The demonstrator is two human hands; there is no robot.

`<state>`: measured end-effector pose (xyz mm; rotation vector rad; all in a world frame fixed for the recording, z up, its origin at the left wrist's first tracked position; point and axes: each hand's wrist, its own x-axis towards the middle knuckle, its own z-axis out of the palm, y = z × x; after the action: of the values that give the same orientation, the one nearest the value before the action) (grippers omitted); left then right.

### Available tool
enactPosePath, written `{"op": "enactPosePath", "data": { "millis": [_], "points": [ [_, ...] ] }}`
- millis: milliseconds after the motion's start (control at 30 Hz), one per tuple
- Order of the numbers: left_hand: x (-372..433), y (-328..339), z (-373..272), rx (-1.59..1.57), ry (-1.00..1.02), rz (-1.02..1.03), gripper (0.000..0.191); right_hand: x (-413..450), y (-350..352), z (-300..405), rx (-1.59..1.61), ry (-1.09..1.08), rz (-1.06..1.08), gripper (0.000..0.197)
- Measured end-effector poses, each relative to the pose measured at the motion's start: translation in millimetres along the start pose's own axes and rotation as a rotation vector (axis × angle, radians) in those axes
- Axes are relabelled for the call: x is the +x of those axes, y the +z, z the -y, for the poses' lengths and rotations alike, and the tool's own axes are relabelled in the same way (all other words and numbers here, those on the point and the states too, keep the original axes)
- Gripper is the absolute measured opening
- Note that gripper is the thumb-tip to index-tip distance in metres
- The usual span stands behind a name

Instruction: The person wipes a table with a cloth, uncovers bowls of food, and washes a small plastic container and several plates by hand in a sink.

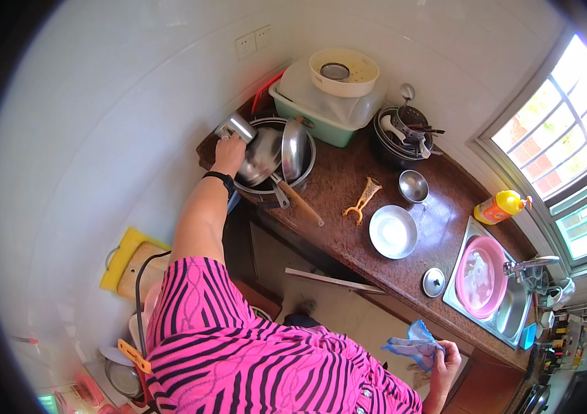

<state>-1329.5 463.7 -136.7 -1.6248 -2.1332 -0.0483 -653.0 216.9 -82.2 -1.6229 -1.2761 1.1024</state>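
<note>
My left hand (230, 151), at the far left of the counter, grips a shiny metal cup (241, 126) tilted on its side. The cup is over the rim of a large metal pot (310, 168). In that pot lie a metal pan with a wooden handle (301, 202) and a domed metal lid (292, 147), tipped on its edge. My right hand (446, 357) is low at the right, in front of the counter. It pinches a thin blue cloth (413, 345) that hangs loose and crumpled.
Along the counter are an orange peeler (364, 199), a metal bowl (413, 187), a shallow metal dish (393, 231) and a small lid (433, 282). A pink basin (460, 279) stands in the sink by a yellow bottle (500, 207). Behind are a green tub (319, 121) and stacked pots (394, 150).
</note>
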Motion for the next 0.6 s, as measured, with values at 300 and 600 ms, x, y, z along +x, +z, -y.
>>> {"op": "enactPosePath", "data": {
  "millis": [300, 600],
  "points": [
    [58.0, 1.1, -12.0, -0.074, 0.257, -0.101, 0.014, 16.4, 15.3, 17.4, -0.032, -0.007, 0.015, 0.01],
    [97.3, 3.1, -19.1, -0.012, 0.563, -0.118, 0.01, 24.2, 21.5, 15.4, -0.114, -0.04, 0.011, 0.011]
  ]
}}
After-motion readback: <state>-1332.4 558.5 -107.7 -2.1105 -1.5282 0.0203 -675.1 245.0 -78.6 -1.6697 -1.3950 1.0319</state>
